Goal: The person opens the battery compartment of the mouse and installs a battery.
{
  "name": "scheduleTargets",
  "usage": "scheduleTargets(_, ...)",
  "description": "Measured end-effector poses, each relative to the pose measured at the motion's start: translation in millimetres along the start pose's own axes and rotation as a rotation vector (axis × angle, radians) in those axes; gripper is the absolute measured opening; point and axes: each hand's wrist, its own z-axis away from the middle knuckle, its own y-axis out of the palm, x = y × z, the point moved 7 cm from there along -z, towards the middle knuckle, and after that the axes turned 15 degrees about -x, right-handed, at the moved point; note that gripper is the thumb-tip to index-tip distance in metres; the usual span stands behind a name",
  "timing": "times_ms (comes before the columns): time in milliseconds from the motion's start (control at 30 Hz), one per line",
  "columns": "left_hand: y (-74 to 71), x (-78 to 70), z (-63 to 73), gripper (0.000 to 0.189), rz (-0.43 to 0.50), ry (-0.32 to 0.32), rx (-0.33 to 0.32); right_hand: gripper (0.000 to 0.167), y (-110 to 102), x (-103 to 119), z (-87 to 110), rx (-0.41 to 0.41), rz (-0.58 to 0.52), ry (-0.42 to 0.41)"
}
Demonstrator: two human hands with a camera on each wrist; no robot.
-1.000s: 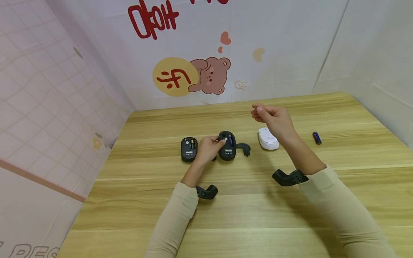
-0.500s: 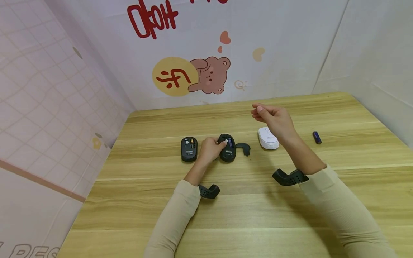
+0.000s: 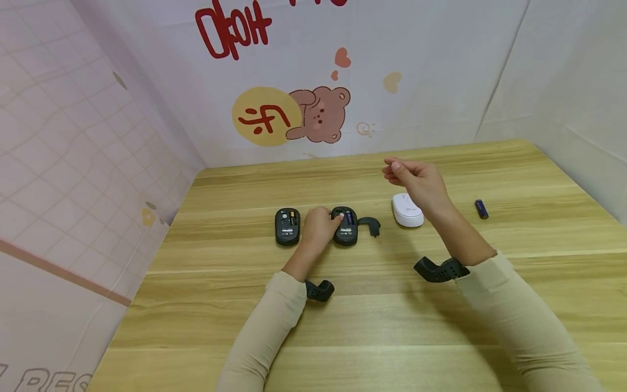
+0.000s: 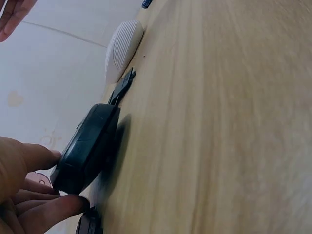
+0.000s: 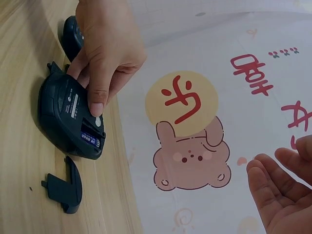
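Note:
My left hand (image 3: 319, 226) pinches the near-left side of an upturned black computer mouse (image 3: 346, 235), thumb on its underside and fingers beneath. In the left wrist view, that mouse (image 4: 87, 146) is lifted slightly off the table on edge. Its battery slot is uncovered, and a dark blue battery (image 5: 91, 138) lies in it. A loose black battery cover (image 3: 370, 224) rests just right of the mouse. My right hand (image 3: 422, 184) hovers above a white rounded object with ribbed sides (image 3: 407, 212), fingers loosely bent and holding nothing.
A second upturned black mouse (image 3: 287, 231), its slot uncovered with a gold-and-black battery (image 3: 292, 218) in it, lies to the left. Another dark cover piece (image 5: 54, 68) sits beside my left hand. A dark blue battery (image 3: 481, 209) lies at the right of the wooden table (image 3: 372, 326).
The held mouse has come slightly toward me and its tilt has changed, my left hand moving with it. My right hand has stayed in place.

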Motion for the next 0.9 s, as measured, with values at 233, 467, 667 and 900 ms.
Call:
scheduleTargets(233, -2.2, -7.7, 1.9, 0.040, -0.118, 0.072, -0.006, 0.040, -3, -4, -0.8, 0.008, 0.018, 0.005)
scheduleTargets(467, -10.2, -25.2, 5.5, 0.036, -0.209, 0.210, -0.050, 0.043, -16, -18, -5.7, 0.056, 0.145, 0.036)
scheduleTargets(667, -7.3, -38.3, 4.4, 0.054, -0.136, 0.247, -0.032, 0.046, -29, -37, -9.9, 0.139, 0.288, 0.063)
scheduleTargets(900, 10.0, -54.4, -0.7, 0.077, -0.100, 0.313, 0.051, 0.053, -43, -64, -10.7, 0.284, 0.502, 0.141)
